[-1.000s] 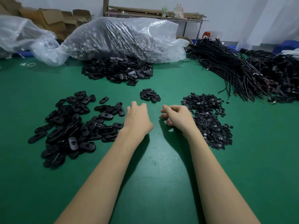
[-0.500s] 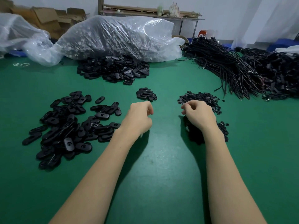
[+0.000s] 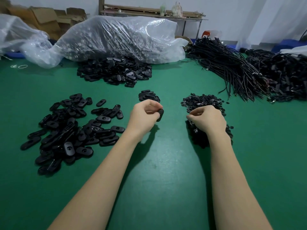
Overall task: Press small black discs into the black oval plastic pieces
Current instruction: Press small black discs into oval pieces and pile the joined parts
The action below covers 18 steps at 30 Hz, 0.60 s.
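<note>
Green matting [image 3: 157, 163] covers the table. Her left hand [image 3: 142, 117] pinches one black oval piece [image 3: 160, 114] in curled fingers, raised off the mat, with the loose oval pile [image 3: 69, 130] to its left. Right hand [image 3: 207, 120] hovers curled over the small disc heap [image 3: 201, 102]; whether it holds a disc, I cannot tell.

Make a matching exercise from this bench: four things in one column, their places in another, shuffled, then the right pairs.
Things
1. oval piece
2. heap of small discs
3. clear plastic bag
4. bundled black cords

Places
A. far right of the green table
B. under the right hand
C. held in the left hand
D. far side, over a pile of oval pieces

Pairs: 1-C, 2-B, 3-D, 4-A
</note>
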{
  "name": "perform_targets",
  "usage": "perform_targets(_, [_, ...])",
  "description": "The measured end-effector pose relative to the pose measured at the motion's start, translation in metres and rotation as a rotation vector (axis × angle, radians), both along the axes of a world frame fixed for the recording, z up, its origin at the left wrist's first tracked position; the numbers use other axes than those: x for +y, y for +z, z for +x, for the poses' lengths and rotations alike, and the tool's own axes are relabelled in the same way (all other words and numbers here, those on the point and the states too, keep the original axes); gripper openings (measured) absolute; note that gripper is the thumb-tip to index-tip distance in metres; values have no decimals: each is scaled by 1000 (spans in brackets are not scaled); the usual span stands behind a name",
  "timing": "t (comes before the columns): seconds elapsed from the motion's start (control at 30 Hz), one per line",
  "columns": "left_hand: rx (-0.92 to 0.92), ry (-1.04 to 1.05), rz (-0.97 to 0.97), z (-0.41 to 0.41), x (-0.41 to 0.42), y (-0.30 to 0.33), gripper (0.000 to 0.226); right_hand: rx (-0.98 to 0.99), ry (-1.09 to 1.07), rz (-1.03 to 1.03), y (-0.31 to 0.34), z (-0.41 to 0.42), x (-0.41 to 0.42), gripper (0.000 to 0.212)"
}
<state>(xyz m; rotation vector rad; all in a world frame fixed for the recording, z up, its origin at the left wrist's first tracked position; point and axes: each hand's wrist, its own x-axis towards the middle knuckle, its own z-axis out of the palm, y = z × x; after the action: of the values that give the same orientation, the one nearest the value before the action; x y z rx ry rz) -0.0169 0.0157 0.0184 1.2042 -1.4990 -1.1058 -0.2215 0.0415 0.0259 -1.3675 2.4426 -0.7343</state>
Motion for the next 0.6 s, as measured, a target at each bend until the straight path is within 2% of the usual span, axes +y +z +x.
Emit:
perform_targets(0.2, [421, 16, 252, -8, 3, -8, 22, 5, -76, -17, -5, 8, -3, 11])
perform_targets(0.33, [553, 68, 346, -7, 2, -10, 19, -22, -46, -104, -4, 11, -3, 9])
perform_targets(0.5, [632, 88, 383, -4, 1, -10, 13, -337, 78, -320, 1, 24, -8, 11])
perform_targets(0.6, [690, 98, 401, -1, 0, -9, 10, -631, 151, -375, 5, 41, -9, 9])
